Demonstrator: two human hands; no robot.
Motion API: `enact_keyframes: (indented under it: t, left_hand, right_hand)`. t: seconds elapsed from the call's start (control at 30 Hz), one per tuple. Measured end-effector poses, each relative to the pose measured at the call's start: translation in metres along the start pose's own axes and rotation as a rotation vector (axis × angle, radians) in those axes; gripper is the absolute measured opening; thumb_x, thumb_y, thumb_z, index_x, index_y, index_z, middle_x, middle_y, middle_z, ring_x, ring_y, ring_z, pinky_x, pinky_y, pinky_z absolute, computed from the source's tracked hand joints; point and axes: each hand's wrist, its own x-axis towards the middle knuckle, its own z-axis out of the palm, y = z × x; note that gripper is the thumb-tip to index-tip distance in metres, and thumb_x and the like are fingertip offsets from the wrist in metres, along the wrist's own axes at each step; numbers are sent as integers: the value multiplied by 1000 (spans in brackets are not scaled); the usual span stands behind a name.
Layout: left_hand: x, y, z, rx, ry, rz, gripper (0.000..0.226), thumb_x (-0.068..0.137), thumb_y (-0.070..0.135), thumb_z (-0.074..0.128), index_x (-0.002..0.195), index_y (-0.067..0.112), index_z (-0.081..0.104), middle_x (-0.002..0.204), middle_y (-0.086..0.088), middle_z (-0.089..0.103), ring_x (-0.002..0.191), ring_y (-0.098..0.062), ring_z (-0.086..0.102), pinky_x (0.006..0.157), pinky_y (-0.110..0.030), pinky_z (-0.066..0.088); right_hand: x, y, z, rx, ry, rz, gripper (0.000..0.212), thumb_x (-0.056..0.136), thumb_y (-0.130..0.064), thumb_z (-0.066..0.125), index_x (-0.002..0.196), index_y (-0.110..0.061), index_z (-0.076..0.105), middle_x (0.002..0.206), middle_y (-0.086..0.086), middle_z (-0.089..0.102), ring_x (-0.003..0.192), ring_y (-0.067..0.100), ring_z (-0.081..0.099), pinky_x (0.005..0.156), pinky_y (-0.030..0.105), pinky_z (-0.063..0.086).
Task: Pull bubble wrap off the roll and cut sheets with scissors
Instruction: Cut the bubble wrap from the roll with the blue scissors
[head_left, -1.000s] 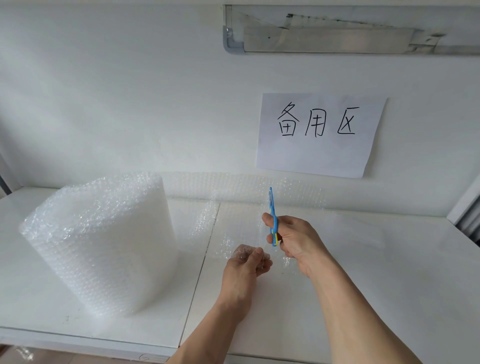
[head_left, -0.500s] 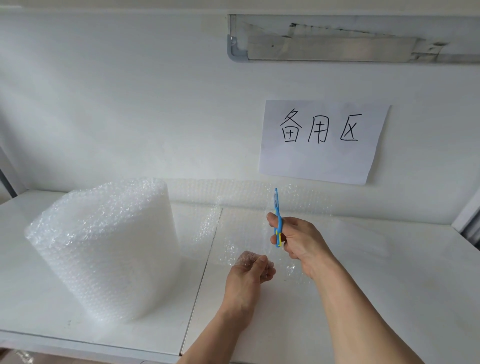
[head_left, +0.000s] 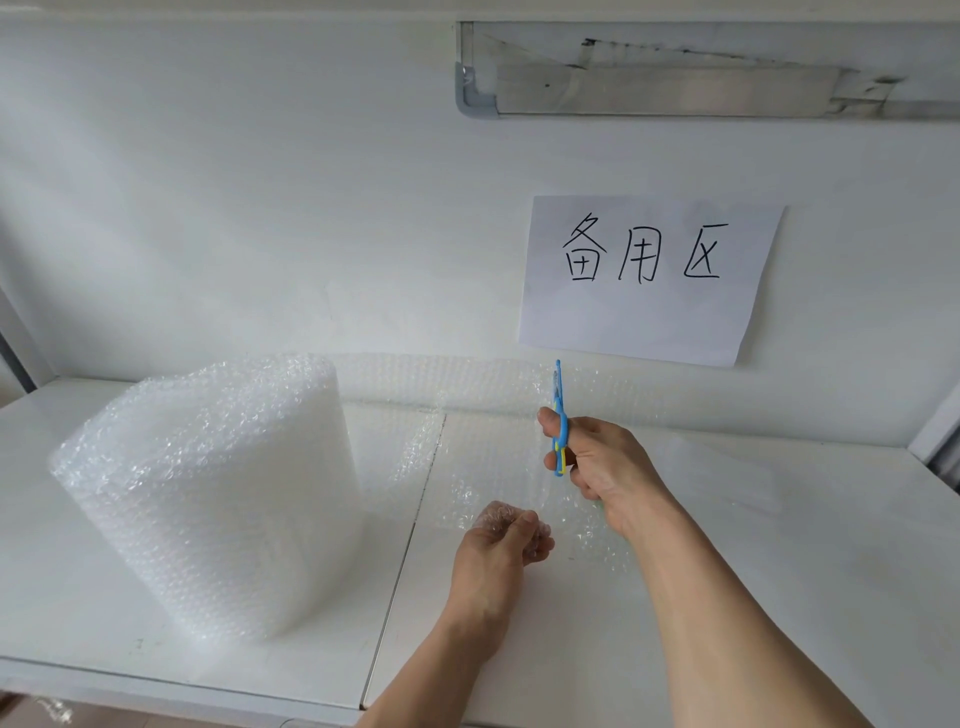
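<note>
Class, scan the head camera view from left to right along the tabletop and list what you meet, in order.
Bubble wrap roll → left hand pinching the pulled-out sheet → blue scissors → right hand gripping them.

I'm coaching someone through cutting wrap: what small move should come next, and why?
Probably another snip, working the blue-and-yellow scissors farther toward the wall. The right hand holds them upright in the clear bubble wrap sheet, the left hand pinches the sheet's near edge, and wrap lies beyond the blades, running back to the big standing roll.
</note>
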Motion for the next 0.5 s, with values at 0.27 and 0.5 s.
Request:
enact_keyframes:
  t: [0.27,0.5]
  left_hand:
    - [0,-1,0,23,4,7,12,94,5,56,84,0,60,74,-10,67,71,-22,65,71,-26,53]
    - [0,-1,1,29,3,14,12,94,5,57,84,-1,59,74,-12,67,70,-21,64,72,-27,55]
  right_hand:
    - [5,-3,-1,5,6,-21,41,75,-56,74,89,-18,75,68,3,72,57,17,41,46,25,27]
    - [5,-10,-4,-12,3,-22,43,77,-55,72,95,-16,73,67,4,70,44,12,28,42,22,26]
